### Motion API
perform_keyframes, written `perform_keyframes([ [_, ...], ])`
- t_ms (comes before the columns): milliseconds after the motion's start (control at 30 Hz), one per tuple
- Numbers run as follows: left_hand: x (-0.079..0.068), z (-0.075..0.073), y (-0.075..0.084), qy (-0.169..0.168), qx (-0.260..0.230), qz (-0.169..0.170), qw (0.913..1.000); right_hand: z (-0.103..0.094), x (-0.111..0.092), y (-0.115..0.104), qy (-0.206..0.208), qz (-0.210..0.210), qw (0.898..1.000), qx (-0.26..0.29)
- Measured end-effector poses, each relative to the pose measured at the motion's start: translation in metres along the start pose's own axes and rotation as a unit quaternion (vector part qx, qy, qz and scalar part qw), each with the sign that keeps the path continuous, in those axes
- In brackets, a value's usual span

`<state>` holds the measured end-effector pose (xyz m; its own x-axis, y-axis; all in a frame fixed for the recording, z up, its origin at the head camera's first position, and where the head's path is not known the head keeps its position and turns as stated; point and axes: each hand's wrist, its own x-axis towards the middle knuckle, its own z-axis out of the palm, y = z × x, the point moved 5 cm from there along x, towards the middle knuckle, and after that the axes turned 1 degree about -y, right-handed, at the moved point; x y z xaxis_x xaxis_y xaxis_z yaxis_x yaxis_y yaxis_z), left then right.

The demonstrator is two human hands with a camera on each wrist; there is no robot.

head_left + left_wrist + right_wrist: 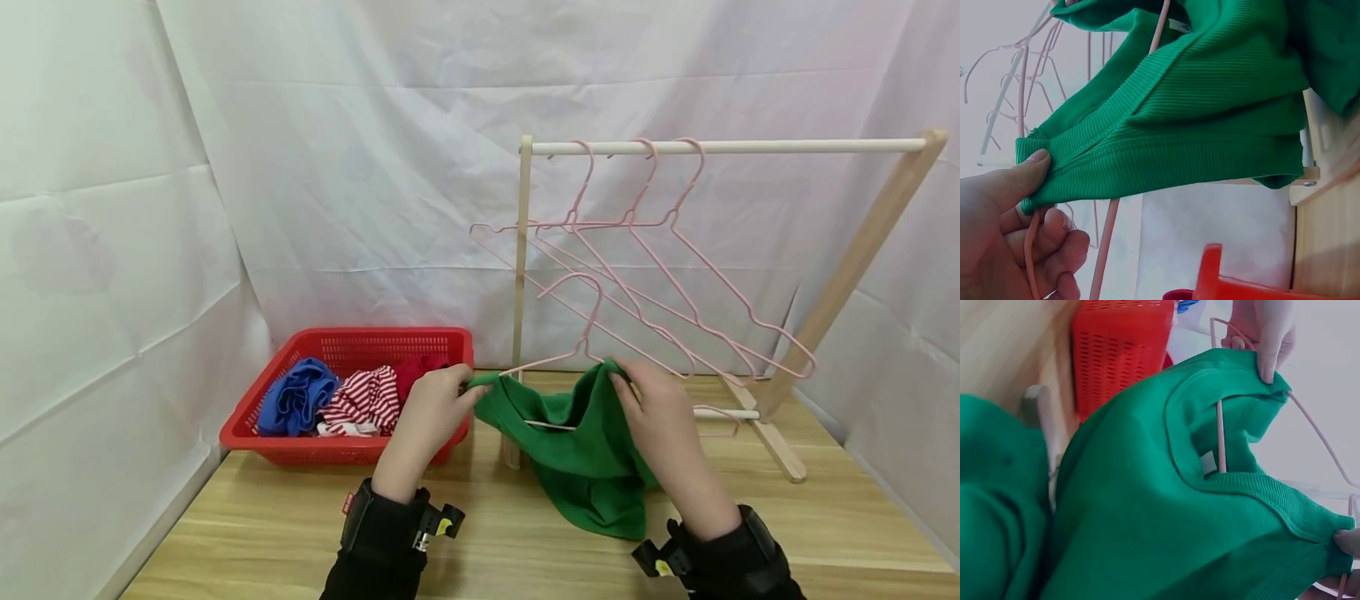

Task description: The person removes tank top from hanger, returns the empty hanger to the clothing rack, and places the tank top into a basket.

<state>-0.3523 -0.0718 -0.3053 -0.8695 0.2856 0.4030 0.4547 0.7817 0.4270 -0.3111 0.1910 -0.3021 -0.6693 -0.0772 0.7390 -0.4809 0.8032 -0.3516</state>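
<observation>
Both hands hold a green tank top [600, 492] over the tabletop, with a pink hanger [599, 293] inside its neck opening. My left hand [431, 412] pinches one shoulder strap against the hanger's end, thumb on the ribbed fabric [1079, 169]. My right hand [660, 417] pinches the other strap, its thumb on the cloth in the right wrist view. The hanger's hook points up, free of the rack, and its lower bar shows through the neckline next to a white label [1209, 462]. The top's body hangs down in folds.
A red basket [315, 454] on the left holds a blue cloth [298, 398], a red-and-white striped cloth [365, 398] and a dark red cloth [420, 371]. Behind the hands, a wooden rack's white rod [787, 147] carries 3 pink hangers [720, 271]. White sheeting surrounds the wooden table [240, 533].
</observation>
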Motion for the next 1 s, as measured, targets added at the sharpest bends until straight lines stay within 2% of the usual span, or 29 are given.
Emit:
perform_keyframes([
  [233,0.002,-0.003,0.005,0.015,-0.017,0.005,0.9997,0.001,0.006,-0.011,0.044,-0.008,0.999,0.0],
  [533,-0.002,-0.003,0.006,0.028,-0.047,-0.011,0.9984,0.004,0.004,-0.016,0.066,0.004,0.998,0.013],
  [700,-0.005,-0.006,0.006,0.042,-0.065,0.0,0.997,0.002,0.004,-0.018,0.067,0.0,0.998,0.019],
  [833,-0.006,-0.009,0.004,0.038,-0.106,-0.006,0.9937,0.0,0.004,-0.019,0.063,0.0,0.998,0.028],
  [1000,-0.007,-0.009,-0.003,0.021,-0.183,-0.047,0.9818,-0.001,0.005,-0.016,0.053,0.009,0.998,0.036],
])
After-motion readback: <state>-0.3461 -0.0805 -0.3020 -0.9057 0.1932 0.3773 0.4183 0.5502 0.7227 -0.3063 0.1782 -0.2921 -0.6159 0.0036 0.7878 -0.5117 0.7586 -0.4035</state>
